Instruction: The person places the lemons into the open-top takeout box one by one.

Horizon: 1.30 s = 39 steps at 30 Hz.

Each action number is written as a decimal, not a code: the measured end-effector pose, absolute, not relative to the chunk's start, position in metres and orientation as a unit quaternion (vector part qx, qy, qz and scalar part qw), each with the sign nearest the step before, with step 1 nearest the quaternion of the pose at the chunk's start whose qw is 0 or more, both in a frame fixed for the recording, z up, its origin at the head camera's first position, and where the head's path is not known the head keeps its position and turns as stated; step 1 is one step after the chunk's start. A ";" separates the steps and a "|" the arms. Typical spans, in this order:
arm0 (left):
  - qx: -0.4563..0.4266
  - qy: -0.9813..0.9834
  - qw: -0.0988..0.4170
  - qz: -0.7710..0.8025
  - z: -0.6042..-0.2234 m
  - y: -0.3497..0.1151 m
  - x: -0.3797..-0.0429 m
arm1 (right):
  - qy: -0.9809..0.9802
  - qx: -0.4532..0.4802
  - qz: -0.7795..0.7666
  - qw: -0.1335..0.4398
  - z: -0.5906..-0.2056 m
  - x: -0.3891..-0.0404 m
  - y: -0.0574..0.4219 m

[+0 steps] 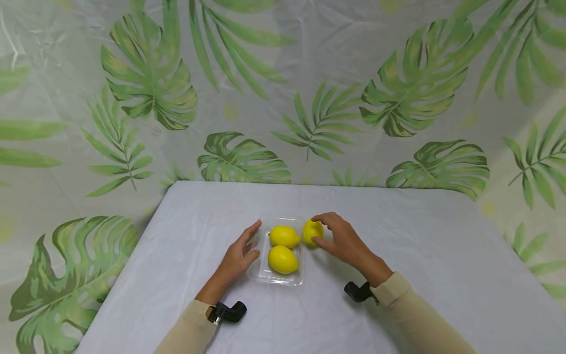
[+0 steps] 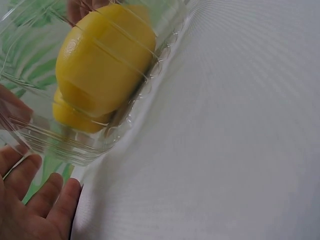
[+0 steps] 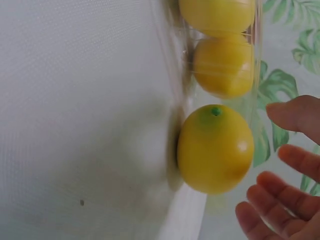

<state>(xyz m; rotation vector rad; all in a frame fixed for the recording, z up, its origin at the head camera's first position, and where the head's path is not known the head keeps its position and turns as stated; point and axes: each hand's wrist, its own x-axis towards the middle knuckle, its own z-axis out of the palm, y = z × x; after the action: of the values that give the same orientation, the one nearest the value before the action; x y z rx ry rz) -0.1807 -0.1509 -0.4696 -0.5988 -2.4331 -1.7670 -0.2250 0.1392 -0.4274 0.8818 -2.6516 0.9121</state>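
Note:
A clear plastic container (image 1: 277, 282) on the table holds two yellow lemons, a rear lemon (image 1: 284, 237) and a front lemon (image 1: 283, 259). Along the container's left side is my left hand (image 1: 236, 255), its fingers spread and loosely bent; the left wrist view has the fingertips (image 2: 70, 192) right by the clear wall. A third lemon (image 1: 311, 233), with a green spot at one end (image 3: 216, 111), lies on the table just outside the right wall. Around it arches my right hand (image 1: 342, 241), thumb and fingers parted, with a gap to the lemon in the right wrist view.
A white cloth covers the table (image 1: 185, 221). Behind it hangs a leaf-patterned sheet (image 1: 247, 113). Small black cameras (image 1: 232, 311) are strapped to both wrists, below the beige sleeves.

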 end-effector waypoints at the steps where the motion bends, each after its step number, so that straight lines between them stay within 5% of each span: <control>1: -0.197 -0.791 0.036 -0.578 -0.465 -0.151 -0.179 | -0.901 0.291 0.308 0.092 -0.428 -0.225 0.139; 21: -0.193 -0.785 0.023 -0.589 -0.458 -0.151 -0.175 | -0.911 0.229 0.342 -0.026 -0.441 -0.232 0.131; 39: -0.186 -0.789 0.027 -0.585 -0.466 -0.151 -0.180 | -0.925 0.217 0.308 -0.046 -0.446 -0.235 0.124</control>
<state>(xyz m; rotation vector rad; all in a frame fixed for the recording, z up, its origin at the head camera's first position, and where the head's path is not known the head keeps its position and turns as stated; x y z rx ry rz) -0.1800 -0.1513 -0.4663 -0.5761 -2.4360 -1.8080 -0.2353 0.1241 -0.4457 0.7015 -2.9954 0.9979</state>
